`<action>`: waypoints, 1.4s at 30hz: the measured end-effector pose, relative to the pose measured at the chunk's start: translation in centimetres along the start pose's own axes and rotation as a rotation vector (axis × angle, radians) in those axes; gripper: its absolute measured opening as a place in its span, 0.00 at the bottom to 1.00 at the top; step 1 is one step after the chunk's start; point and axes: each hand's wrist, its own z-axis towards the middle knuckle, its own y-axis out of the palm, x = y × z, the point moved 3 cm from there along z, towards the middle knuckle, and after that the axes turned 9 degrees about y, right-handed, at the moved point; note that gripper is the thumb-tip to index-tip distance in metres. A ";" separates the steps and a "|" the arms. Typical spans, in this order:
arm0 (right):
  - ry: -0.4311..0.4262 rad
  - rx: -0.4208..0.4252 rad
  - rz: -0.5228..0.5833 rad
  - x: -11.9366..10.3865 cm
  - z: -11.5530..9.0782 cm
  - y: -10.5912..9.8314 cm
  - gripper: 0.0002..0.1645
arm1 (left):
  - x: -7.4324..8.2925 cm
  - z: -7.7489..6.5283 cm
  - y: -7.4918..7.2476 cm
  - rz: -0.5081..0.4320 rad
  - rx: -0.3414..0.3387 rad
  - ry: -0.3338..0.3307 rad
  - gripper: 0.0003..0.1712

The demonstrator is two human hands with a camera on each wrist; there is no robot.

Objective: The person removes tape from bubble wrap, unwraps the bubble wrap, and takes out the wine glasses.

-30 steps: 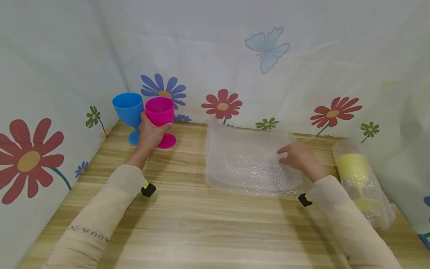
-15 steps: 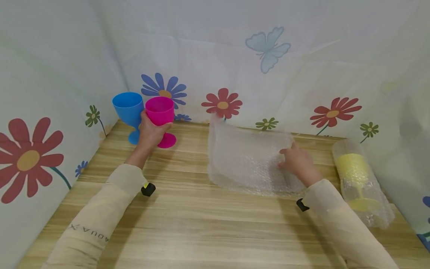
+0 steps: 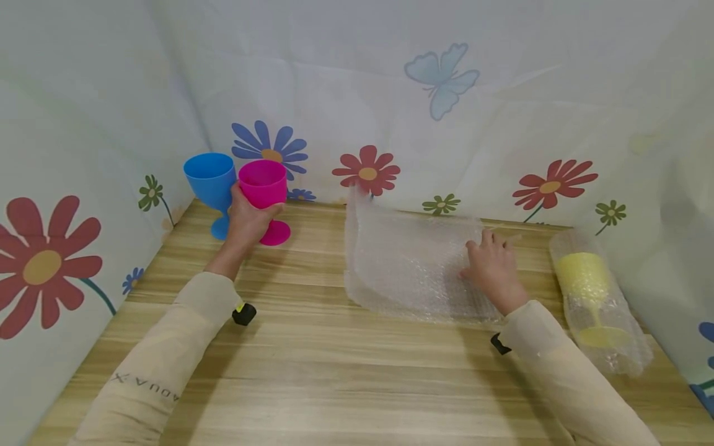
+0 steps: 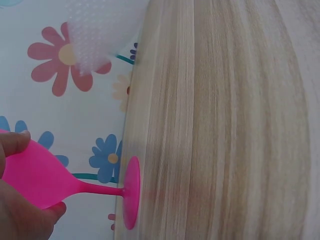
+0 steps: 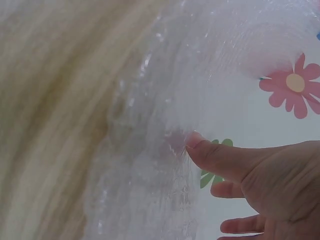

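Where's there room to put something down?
Most room: the table in front of the bubble wrap, between the sleeves. Some more between the pink goblet and the wrap. Crowded: back left, blue goblet beside pink; right edge, wrapped yellow goblet.

so there's a wood-grain table [image 3: 334,384] plus a white backdrop [image 3: 334,80], blue butterfly [image 3: 440,79] far side, big red flower [image 3: 41,267] left

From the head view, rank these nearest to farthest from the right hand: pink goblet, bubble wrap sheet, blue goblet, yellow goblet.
1. Bubble wrap sheet: at the right hand, spreading leftward.
2. Yellow goblet: wrapped, on its right.
3. Pink goblet: well left, in the left hand.
4. Blue goblet: farthest left, just past the pink one.
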 end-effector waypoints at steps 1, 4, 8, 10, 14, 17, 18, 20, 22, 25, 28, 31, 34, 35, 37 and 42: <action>-0.004 0.011 0.000 0.0 0.0 0.0 0.40 | 0.0 0.0 0.0 -0.002 0.000 0.001 0.56; -0.010 0.031 -0.001 0.1 -0.1 0.1 0.39 | -0.1 0.1 0.1 -0.003 0.001 0.002 0.56; -0.013 0.043 -0.001 0.0 -0.3 0.1 0.38 | -0.1 0.1 0.2 0.002 0.001 0.001 0.56; -0.008 0.045 0.008 0.0 -0.4 0.0 0.37 | -0.1 0.1 0.2 0.002 -0.001 0.001 0.56; 0.028 0.049 0.054 0.1 -0.5 -0.7 0.37 | -0.1 0.1 0.2 0.003 -0.002 0.000 0.56; 0.061 0.105 0.089 0.5 -0.9 -1.8 0.35 | -0.1 0.2 0.2 0.002 -0.001 0.000 0.56; 0.073 0.133 0.098 0.8 -1.0 -2.2 0.34 | -0.1 0.2 0.2 0.001 0.000 -0.001 0.56; 0.095 0.186 0.121 1.7 -1.4 -3.1 0.33 | -0.1 0.2 0.1 0.003 0.001 -0.002 0.56; 0.130 0.211 0.154 2.9 -1.8 -3.9 0.33 | -0.1 0.2 0.1 0.003 0.000 -0.005 0.56; 0.205 0.203 0.192 5.5 -2.3 -4.5 0.36 | -0.1 0.2 0.1 0.006 0.000 -0.007 0.56; 0.298 0.166 0.230 8.4 -2.8 -4.6 0.40 | -0.3 0.2 0.1 0.007 0.001 -0.005 0.56; 0.384 0.125 0.267 11.2 -3.7 -4.4 0.45 | -0.3 0.3 0.1 0.006 0.000 -0.003 0.57; 0.451 0.102 0.289 13.5 -4.7 -4.0 0.49 | -0.4 0.3 0.1 0.011 0.000 -0.002 0.57; 0.464 0.100 0.291 14.1 -5.1 -3.9 0.50 | -0.4 0.2 0.1 0.011 0.001 -0.001 0.57; 0.481 0.092 0.283 15.1 -5.8 -3.6 0.52 | -0.4 0.2 0.1 0.015 0.003 0.003 0.57; 0.546 0.006 0.273 16.6 -7.2 -2.9 0.58 | -0.3 0.2 0.1 0.012 -0.003 0.012 0.56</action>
